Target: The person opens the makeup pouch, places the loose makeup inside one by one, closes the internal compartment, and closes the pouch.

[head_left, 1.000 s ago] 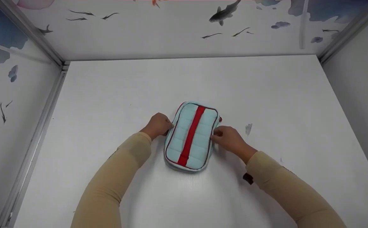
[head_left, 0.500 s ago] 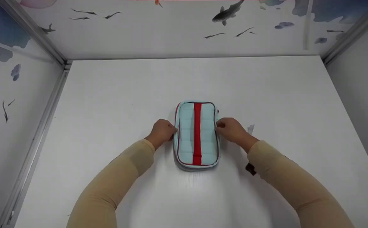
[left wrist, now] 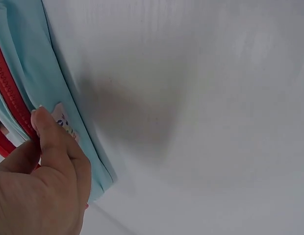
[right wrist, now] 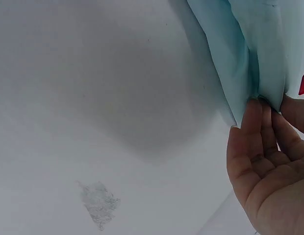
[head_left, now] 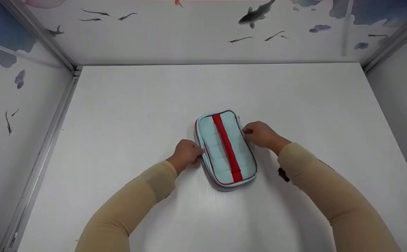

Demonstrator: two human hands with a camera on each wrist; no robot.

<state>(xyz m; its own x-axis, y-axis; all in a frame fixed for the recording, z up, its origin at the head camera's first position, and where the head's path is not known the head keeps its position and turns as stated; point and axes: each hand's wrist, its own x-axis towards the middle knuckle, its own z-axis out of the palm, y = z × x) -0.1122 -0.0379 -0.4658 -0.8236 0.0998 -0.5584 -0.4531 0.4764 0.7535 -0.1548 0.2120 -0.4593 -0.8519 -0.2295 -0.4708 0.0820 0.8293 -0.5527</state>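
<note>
A light-blue quilted zip pouch (head_left: 238,143) lies at a slant on the white table, its far end leaning left. A red strap (head_left: 227,147) runs lengthwise over its top. My left hand (head_left: 188,153) pinches the pouch's left side between thumb and fingers; in the left wrist view, the fingertips are right at the red zipper (left wrist: 12,88), near a small printed label (left wrist: 63,120). On the opposite side my right hand (head_left: 259,133) pinches the edge fabric. In the right wrist view, its thumb and fingers (right wrist: 252,117) hold a fold of the blue cloth (right wrist: 269,54).
White panels (head_left: 189,45) painted with fish surround the table (head_left: 147,94) at the back and both sides. A metal rail (head_left: 46,150) follows the left edge. A grey scuff mark (right wrist: 99,203) shows on the tabletop in the right wrist view.
The pouch has turned counterclockwise, from its far end leaning right, through straight, to leaning left. My left hand has come nearer and to the right; my right hand has moved farther away.
</note>
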